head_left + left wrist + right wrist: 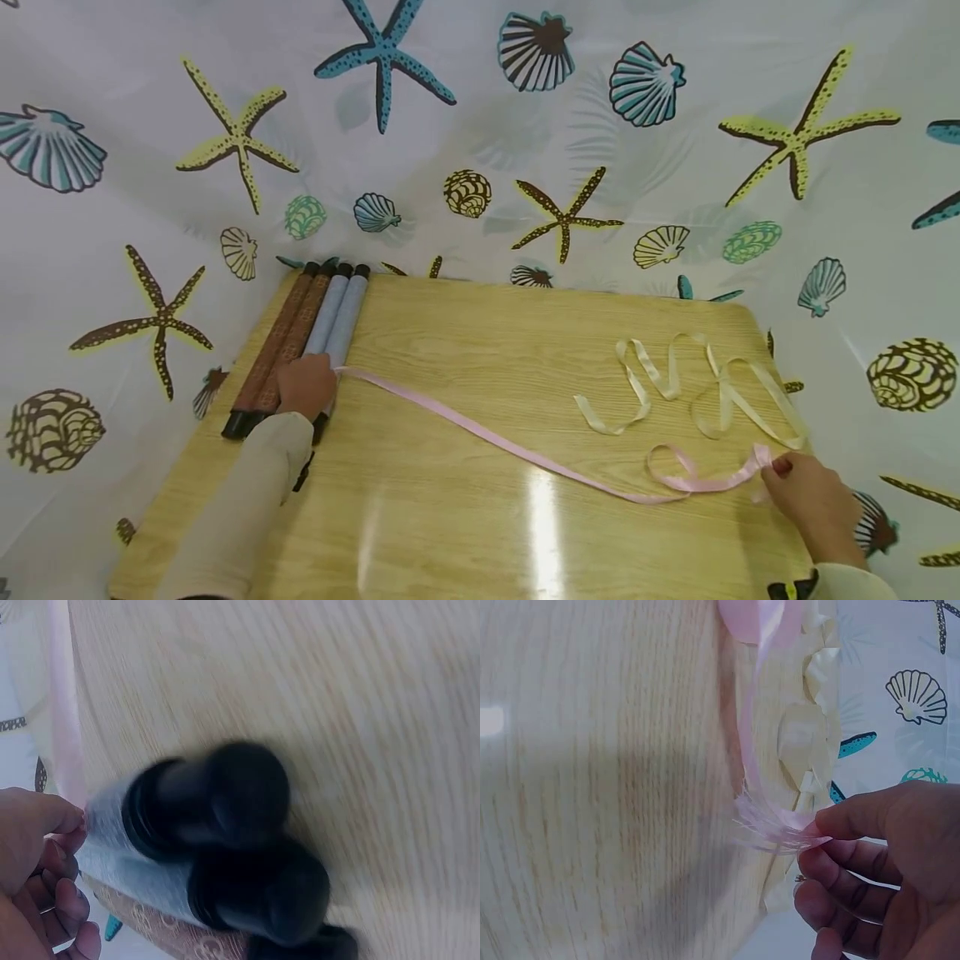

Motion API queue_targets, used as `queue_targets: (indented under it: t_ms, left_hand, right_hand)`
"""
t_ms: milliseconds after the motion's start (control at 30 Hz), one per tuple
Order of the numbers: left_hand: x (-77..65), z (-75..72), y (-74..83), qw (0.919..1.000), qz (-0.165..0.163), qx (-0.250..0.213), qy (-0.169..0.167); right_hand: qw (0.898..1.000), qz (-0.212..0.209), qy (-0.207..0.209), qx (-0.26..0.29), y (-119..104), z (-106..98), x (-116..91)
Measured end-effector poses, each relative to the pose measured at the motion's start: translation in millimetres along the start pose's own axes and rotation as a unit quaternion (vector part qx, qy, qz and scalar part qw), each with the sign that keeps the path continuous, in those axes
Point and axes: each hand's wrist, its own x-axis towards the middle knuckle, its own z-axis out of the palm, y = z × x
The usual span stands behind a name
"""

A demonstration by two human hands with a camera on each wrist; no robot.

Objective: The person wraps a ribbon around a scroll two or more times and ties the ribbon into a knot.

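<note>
on my feed the left hand (307,386) pinches one end of a long, narrow, shiny pink ribbon (487,435) between thumb and finger, right against the inner of two light blue cylindrical rolls with black ends (349,317). the right hand (816,504) pinches the other end — i see it frayed into loose threads in the right wrist view. the pink ribbon crosses the light wood-grain table (465,333) on a slant, from the rolls at far left down to the right, with one loose loop just before the right hand.

two brown patterned cylindrical rolls with black ends (273,342) lie beside the blue ones, all four side by side. a cream satin ribbon (725,400) lies in loose waves near the far right corner, beyond the right hand. white sheeting with starfish and shell prints (465,133) surrounds the table — i make out beige sleeves (243,500) on both arms.
</note>
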Motion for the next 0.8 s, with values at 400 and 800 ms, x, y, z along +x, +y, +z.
queue_targets:
  t_ms: [400, 800]
  left_hand:
    - [-4.6, -10.9, -0.4, 0.9958, -0.007, -0.041, -0.082]
    - [37.2, 3.2, 0.2, 0.9890, -0.114, -0.086, -0.040]
  right_hand:
    - [1.000, -0.016, -0.010, -0.004, -7.2, 10.5, 4.0]
    - [0.999, -0.029, -0.038, -0.002, 4.6, 21.8, 0.3]
